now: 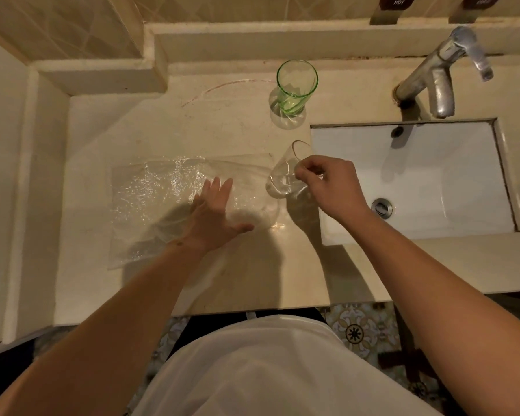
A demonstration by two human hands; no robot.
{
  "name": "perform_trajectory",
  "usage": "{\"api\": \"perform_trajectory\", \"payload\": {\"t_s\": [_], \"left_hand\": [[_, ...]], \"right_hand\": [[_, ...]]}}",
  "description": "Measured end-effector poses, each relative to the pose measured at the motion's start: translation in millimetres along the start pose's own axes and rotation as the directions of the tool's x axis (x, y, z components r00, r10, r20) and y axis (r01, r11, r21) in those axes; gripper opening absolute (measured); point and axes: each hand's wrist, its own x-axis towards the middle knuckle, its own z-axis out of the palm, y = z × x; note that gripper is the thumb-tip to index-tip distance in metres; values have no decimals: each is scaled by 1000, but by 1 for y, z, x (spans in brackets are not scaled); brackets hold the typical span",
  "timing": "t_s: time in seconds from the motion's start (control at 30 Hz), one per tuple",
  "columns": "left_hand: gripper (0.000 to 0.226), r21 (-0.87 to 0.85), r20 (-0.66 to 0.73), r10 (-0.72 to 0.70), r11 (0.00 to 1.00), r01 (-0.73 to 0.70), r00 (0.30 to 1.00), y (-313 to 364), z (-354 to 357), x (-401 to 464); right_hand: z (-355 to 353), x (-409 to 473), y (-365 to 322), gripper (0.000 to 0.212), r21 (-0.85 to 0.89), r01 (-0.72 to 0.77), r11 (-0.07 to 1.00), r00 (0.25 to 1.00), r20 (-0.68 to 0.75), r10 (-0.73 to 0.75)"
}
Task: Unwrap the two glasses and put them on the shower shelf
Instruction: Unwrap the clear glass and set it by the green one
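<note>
Pinching clear glass (284,172), right hand (332,183); left hand (215,210) flat on wrap (150,199).

Wall labels (399,1) cropped at top

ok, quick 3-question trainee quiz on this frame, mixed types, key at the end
1. True or false: the green glass stands upright on the counter.
2. What does the right hand hold? A) the tap B) the clear glass C) the plastic wrap
3. Fill in: the left hand lies flat on the ____.

Key:
1. True.
2. B: its grip is on the clear glass, tilted beside the sink.
3. The plastic wrap, spread on the counter.
</note>
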Motion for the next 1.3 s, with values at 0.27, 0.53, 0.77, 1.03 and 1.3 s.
{"api": "perform_trajectory", "payload": {"t_s": [0.27, 0.53, 0.77, 1.03, 1.3], "left_hand": [[129, 17, 64, -56, 998, 55, 996, -8, 0, 5], [133, -65, 32, 14, 998, -12, 999, -17, -15, 0], [72, -147, -46, -34, 989, 27, 998, -18, -20, -10], [74, -28, 32, -23, 999, 24, 999, -41, -19, -13], [78, 103, 62, 57, 993, -63, 996, -91, -28, -20]], "right_hand": [[0, 62, -48, 27, -378, 312, 872, 940, -10, -341], [35, 114, -75, 24, -611, 391, 688, 908, 134, -397], [48, 134, -79, 25, -664, 404, 629, 907, 200, -372], [53, 140, -74, 24, -688, 414, 595, 902, 223, -370], [54, 144, -71, 23, -706, 418, 572, 899, 230, -373]]}}
